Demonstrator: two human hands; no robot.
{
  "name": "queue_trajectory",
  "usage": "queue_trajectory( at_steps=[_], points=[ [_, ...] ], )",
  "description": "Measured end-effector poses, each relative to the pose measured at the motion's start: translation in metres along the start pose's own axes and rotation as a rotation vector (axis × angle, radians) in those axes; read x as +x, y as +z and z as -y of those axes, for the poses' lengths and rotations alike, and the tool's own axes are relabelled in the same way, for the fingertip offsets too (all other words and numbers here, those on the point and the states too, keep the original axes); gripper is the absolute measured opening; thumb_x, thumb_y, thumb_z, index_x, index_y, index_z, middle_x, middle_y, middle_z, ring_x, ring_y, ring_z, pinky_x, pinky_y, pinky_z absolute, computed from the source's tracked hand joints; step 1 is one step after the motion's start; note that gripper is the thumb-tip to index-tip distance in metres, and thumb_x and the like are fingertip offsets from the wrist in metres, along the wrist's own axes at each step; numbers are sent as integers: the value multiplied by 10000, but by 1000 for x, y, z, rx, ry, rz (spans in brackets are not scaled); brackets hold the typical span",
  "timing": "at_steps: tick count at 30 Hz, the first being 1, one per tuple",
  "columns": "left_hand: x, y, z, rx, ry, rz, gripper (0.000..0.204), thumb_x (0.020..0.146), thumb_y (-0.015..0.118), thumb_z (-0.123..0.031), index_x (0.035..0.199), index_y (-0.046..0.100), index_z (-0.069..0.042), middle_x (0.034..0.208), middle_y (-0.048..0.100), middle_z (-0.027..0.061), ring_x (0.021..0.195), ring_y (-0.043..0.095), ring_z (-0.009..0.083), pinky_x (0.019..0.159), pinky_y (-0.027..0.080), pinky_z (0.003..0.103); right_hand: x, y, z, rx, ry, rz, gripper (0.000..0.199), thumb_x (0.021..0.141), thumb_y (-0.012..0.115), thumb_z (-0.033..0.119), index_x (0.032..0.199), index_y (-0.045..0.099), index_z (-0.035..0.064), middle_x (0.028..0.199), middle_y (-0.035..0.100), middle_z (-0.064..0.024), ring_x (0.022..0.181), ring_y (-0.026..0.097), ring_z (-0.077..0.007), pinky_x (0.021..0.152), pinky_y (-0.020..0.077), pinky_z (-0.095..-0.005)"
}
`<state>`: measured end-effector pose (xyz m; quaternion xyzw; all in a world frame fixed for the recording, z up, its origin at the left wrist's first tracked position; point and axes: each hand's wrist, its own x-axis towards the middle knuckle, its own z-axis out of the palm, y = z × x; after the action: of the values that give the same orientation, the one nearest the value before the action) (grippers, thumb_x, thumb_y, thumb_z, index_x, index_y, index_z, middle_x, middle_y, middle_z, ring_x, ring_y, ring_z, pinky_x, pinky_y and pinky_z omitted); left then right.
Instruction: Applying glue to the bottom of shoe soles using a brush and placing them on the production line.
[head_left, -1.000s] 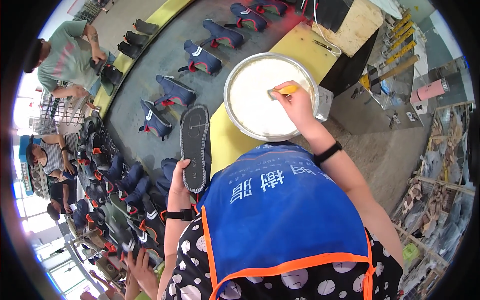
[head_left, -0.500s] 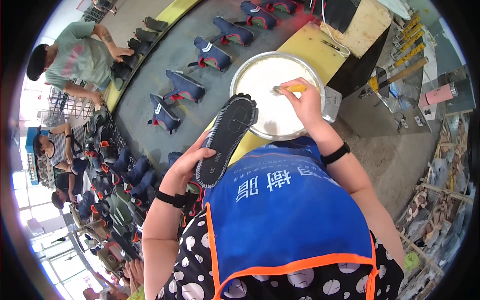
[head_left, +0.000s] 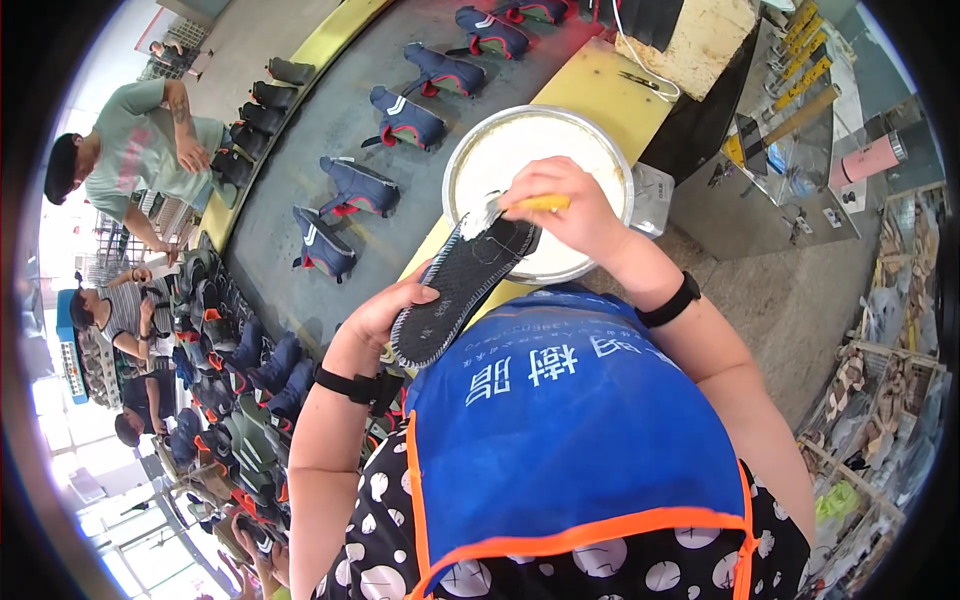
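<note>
The left hand (head_left: 383, 312) grips the black sole (head_left: 462, 290) by its side, far end over the bowl (head_left: 629, 195) — maybe so drips fall in. The right hand (head_left: 568, 205) pinches the yellow brush (head_left: 545, 203) against it.

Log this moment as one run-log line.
left hand: holds black sole | right hand: holds yellow-handled brush at sole's far end | white smear: on that end | metal pan: white contents, partly hidden by sole
</note>
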<state>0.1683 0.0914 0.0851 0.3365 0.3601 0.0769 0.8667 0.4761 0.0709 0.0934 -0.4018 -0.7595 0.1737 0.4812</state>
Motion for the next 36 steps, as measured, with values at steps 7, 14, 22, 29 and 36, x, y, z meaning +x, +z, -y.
queue_trajectory(
  at_steps=[7, 14, 22, 29, 36],
  points=[
    [-14, -30, 25, -327, -162, -92, 590, 853, 613, -213, 1359, 473, 56, 1196, 657, 185, 989, 689, 214, 870, 566, 322, -7, 1, 1, 211, 200, -139, 126, 774, 783, 101, 888, 733, 91, 859, 692, -49, 806, 659, -231, 772, 484, -328],
    [-14, -17, 16, -232, -87, -49, 650, 782, 638, -243, 1329, 499, 80, 1181, 658, 217, 966, 701, 264, 852, 582, 352, -6, 23, -7, 245, 249, -117, 83, 823, 756, 96, 878, 708, 56, 862, 665, -52, 836, 639, -209, 760, 488, -315],
    [-22, -9, 7, 63, 124, 10, 889, 736, 666, -214, 1511, 284, -2, 1385, 502, 150, 1230, 531, 217, 1040, 438, 327, 4, 20, 12, 125, 349, -370, 133, 858, 713, 144, 850, 643, 32, 737, 630, -78, 638, 622, -164, 594, 487, -296],
    [-28, -10, 13, 72, 219, -27, 906, 722, 670, -185, 1521, 276, -20, 1379, 507, 146, 1232, 532, 220, 1043, 434, 329, -3, 23, 14, -193, 496, -239, 145, 872, 708, 144, 828, 612, 44, 675, 614, -66, 578, 615, -166, 549, 475, -290],
    [-27, 0, 10, 83, 258, -49, 903, 724, 670, -185, 1524, 281, -26, 1387, 505, 139, 1242, 525, 229, 1054, 421, 333, 5, 31, 23, 49, 340, -355, 172, 873, 699, 141, 801, 571, 52, 620, 589, -80, 544, 607, -198, 536, 466, -306]
  ],
)
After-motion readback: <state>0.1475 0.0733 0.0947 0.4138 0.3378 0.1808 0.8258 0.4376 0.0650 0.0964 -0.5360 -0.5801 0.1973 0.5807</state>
